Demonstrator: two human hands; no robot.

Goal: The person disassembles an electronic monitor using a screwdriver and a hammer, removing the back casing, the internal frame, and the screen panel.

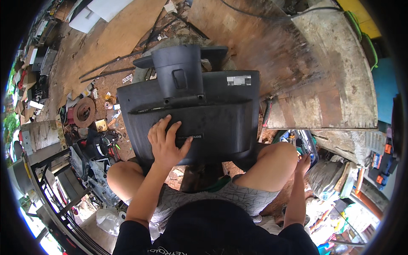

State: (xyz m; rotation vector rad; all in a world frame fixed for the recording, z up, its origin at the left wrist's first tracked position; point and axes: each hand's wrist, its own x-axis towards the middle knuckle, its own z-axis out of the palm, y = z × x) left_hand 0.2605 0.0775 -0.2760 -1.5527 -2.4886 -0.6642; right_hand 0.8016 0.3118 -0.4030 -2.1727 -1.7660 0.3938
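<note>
A black computer monitor (229, 127) lies across my knees with its back facing up. Its stand neck (180, 74) and base (214, 53) point away from me. My left hand (167, 142) rests on the back panel, fingers spread and holding nothing. Down on the right, beyond my knee, my right hand (302, 165) is at a case of tools (312, 144). Its fingers are small and partly hidden, so what they grip, if anything, cannot be made out. A tool with a red and black handle (267, 114) stands by the monitor's right edge.
Worn wooden boards (323, 102) lie at the right and far side. Loose dark strips (110, 63) cross the ground ahead. On the left are a reddish-brown round part (84, 111), scrap and a metal frame (51, 182). A plastic bag (108, 220) lies at lower left.
</note>
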